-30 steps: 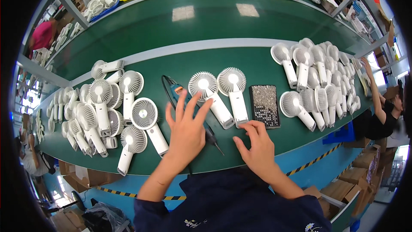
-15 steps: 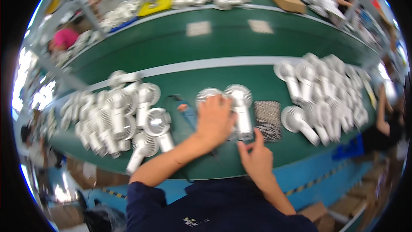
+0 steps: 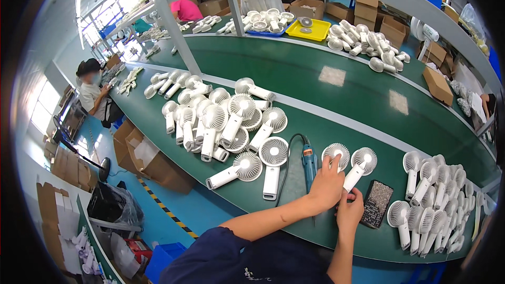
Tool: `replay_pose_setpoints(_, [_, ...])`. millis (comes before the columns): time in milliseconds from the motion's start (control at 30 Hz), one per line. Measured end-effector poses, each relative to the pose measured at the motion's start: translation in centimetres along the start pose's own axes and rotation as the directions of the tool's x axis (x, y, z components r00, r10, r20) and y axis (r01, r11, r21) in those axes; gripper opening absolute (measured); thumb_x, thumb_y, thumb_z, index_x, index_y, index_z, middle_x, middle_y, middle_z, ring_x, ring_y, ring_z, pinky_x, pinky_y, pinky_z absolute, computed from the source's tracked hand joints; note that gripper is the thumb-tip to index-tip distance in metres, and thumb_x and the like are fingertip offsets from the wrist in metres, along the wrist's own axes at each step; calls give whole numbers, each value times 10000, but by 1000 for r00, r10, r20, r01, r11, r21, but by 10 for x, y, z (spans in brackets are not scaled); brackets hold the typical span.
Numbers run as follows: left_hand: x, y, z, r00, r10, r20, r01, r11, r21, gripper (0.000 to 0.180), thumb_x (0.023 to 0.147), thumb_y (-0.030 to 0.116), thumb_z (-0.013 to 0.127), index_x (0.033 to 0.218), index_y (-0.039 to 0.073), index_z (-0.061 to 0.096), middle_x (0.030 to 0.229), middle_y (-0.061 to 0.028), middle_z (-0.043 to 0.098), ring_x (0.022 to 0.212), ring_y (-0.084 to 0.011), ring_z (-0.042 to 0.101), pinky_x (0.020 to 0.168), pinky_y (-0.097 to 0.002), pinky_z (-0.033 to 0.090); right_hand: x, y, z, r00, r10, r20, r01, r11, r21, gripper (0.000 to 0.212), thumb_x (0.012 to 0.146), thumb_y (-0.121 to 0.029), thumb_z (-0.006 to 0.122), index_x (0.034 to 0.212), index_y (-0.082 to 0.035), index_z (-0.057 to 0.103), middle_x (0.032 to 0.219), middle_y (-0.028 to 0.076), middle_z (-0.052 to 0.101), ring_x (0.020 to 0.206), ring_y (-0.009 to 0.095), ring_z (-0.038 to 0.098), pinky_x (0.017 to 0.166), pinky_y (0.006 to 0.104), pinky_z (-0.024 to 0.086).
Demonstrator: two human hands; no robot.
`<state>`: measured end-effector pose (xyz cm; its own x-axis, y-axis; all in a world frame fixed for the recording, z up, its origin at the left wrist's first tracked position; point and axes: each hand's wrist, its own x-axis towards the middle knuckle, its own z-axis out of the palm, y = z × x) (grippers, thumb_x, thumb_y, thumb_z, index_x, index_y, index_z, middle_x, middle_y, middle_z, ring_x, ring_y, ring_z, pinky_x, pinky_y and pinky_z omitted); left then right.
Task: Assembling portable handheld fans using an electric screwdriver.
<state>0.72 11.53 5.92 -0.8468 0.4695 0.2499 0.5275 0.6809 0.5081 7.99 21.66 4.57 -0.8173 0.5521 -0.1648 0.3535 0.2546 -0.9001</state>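
Observation:
Two white handheld fans lie side by side in front of me on the green table. My left hand (image 3: 327, 185) is laid over the left fan (image 3: 335, 152), its fingers around the handle and fingertips at the round grille. That handle is mostly hidden under the hand. The right fan (image 3: 363, 161) slants with its grille away from me. At the lower end of its handle, the fingers of my right hand (image 3: 350, 209) close in a pinch. Beside the left hand lies a blue electric screwdriver (image 3: 309, 165) with a black cord.
A black tray of small screws (image 3: 377, 203) sits right of my right hand. Piles of white fans lie at left (image 3: 214, 118) and right (image 3: 428, 200). Beyond a pale rail runs a green belt (image 3: 273, 68) with more fans and a yellow tray (image 3: 309, 30). Another person (image 3: 93, 94) sits far left.
My view has swung to the left, so the table appears farther right and tilted. My right hand, earlier open beside the right fan's handle, now has its fingers on the handle's lower end.

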Motion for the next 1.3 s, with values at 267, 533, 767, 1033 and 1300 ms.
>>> replay_pose_setpoints(267, [10,17,-5,988,-65,-143,47,991,-124,474,865,381,647,1095,-33,641,1371,-293,422,1284,-458,335,1027,-537,299,0,2,-3,994,-82,-70,100,940,326,295,967,-86,579,1204,82,526,988,126,652,665,129,623,563,245,497])
replay_pose_setpoints(533, [15,47,-29,954,-35,297,281,-236,-930,234,896,206,708,991,29,588,820,-61,659,809,-155,660,742,-273,542,-51,-37,-15,907,-322,-273,411,822,396,183,945,-24,562,1120,24,541,1026,65,581,895,146,593,759,257,499])
replay_pose_setpoints(767, [0,40,-50,894,-230,384,277,-389,-879,165,925,162,641,966,6,603,790,-107,665,740,-225,683,689,-356,582,-38,-30,-13,873,-488,20,473,855,213,454,918,-142,614,1327,31,519,1044,148,678,831,177,665,695,307,544])
replay_pose_setpoints(1033, [-14,11,-67,950,-190,249,62,-664,-745,282,1047,332,442,872,112,464,626,42,394,490,-74,356,446,-244,357,-73,-30,-3,814,-576,-77,571,766,295,184,843,-139,700,779,-34,563,568,62,568,459,175,590,450,305,461])
replay_pose_setpoints(1300, [-20,47,-71,895,-355,272,103,-428,-898,282,1054,329,411,873,112,419,600,19,416,443,-96,412,467,-280,448,-91,-36,-22,903,-426,46,350,796,494,135,953,-101,604,910,7,534,673,81,611,559,157,626,511,293,481])
